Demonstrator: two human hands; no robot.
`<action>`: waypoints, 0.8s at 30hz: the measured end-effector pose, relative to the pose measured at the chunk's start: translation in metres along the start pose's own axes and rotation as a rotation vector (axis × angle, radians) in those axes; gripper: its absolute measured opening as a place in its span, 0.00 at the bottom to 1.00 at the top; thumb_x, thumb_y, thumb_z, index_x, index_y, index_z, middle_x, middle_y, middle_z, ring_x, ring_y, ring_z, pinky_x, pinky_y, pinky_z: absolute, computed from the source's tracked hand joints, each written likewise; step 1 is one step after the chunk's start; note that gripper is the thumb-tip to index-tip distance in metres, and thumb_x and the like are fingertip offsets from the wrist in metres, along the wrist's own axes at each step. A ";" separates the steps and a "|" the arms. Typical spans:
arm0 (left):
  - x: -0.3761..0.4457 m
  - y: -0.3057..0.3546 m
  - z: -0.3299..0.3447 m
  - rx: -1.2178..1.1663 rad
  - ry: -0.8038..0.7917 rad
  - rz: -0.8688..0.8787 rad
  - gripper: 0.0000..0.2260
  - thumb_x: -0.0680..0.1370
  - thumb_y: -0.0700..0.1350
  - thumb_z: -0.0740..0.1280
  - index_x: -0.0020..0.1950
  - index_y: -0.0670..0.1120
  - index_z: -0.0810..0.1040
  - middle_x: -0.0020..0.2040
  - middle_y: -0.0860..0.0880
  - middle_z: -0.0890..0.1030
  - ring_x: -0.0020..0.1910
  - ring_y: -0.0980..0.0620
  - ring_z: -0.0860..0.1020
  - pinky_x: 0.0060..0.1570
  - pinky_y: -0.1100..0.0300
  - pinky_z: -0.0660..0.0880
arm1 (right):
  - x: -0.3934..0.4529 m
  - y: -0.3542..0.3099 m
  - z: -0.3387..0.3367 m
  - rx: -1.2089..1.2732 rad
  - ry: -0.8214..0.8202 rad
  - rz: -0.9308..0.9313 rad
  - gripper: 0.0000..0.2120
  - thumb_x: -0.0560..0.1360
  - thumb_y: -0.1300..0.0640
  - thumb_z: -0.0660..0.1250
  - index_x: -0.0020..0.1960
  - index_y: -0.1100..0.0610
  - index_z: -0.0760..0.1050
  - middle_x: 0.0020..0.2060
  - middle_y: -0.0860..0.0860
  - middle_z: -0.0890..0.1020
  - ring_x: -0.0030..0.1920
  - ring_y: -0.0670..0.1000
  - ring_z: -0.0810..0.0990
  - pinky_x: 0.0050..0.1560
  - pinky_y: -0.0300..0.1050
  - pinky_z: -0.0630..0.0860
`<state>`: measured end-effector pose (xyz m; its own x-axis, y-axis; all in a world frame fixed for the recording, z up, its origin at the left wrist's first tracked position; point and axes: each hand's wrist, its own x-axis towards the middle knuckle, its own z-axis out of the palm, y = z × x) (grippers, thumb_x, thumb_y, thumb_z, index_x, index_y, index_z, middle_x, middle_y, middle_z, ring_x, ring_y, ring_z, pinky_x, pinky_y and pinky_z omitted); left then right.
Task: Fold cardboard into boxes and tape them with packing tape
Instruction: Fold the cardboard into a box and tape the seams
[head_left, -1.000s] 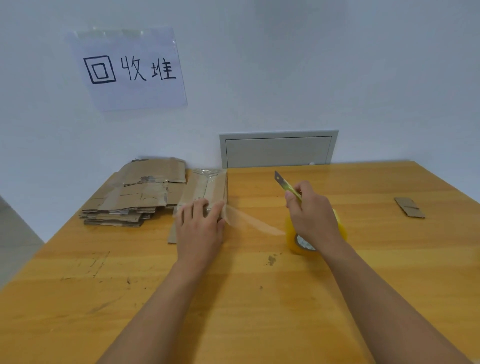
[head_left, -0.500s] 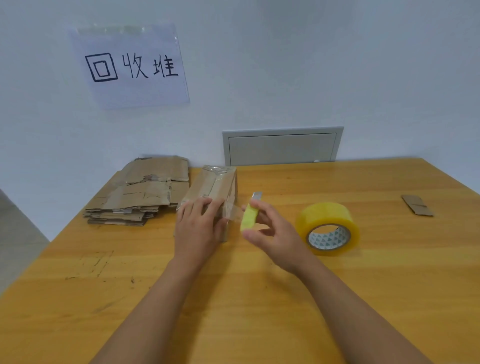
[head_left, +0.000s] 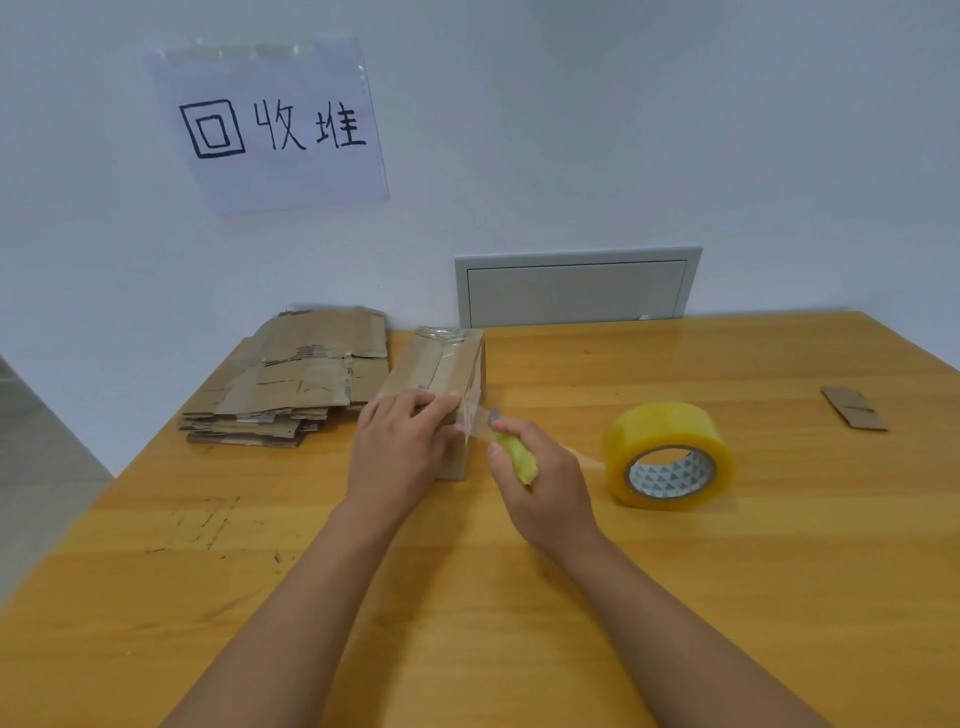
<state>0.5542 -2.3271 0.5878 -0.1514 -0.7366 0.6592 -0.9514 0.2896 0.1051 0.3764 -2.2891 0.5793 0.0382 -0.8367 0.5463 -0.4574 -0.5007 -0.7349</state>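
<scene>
The folded box (head_left: 441, 387) stands on the bench (head_left: 467, 597), just right of the stack of flattened cardboard (head_left: 291, 389), with tape already running along its top. The left hand (head_left: 400, 452) lies over the box's near end, fingers curled over the top edge, pressing it down. Just right of the box, the right hand (head_left: 540, 478) has its grip wrapped round a yellow-green cutter (head_left: 514, 454), whose blade tip meets the clear tape strip (head_left: 571, 454) stretched from the box's right side to the tape roll (head_left: 670, 457). The roll stands well right of the box, loose on the bench.

The step in hand looks like severing the strip. Since nothing holds the roll, it could slide toward the box and slacken the strip, so the blade would snag or tear the tape raggedly. The left fingers sit close to the blade; a slip leftward could nick them or gouge the box. A cut end could also curl back and stick to itself.
</scene>
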 end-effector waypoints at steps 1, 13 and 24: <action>0.001 -0.001 -0.002 0.004 -0.017 0.001 0.14 0.77 0.54 0.66 0.59 0.52 0.81 0.50 0.49 0.82 0.50 0.45 0.79 0.54 0.50 0.72 | 0.001 -0.001 0.000 0.017 -0.002 0.015 0.17 0.77 0.50 0.63 0.61 0.57 0.78 0.54 0.48 0.83 0.54 0.46 0.80 0.54 0.41 0.75; 0.004 0.001 -0.007 -0.020 -0.100 -0.030 0.20 0.78 0.58 0.56 0.59 0.52 0.82 0.50 0.49 0.82 0.50 0.45 0.79 0.53 0.49 0.72 | 0.007 -0.013 -0.001 -0.002 -0.085 0.077 0.21 0.76 0.48 0.60 0.65 0.56 0.76 0.53 0.48 0.83 0.48 0.47 0.79 0.48 0.38 0.71; 0.002 -0.003 -0.006 -0.018 -0.104 -0.061 0.17 0.78 0.56 0.59 0.60 0.53 0.81 0.51 0.49 0.82 0.51 0.45 0.79 0.52 0.50 0.71 | 0.010 -0.013 0.003 -0.109 -0.180 0.060 0.17 0.80 0.54 0.64 0.68 0.56 0.74 0.57 0.50 0.82 0.38 0.40 0.73 0.45 0.38 0.67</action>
<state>0.5583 -2.3260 0.5932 -0.1214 -0.8122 0.5705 -0.9548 0.2527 0.1565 0.3855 -2.2914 0.5933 0.1617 -0.8955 0.4146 -0.5571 -0.4296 -0.7107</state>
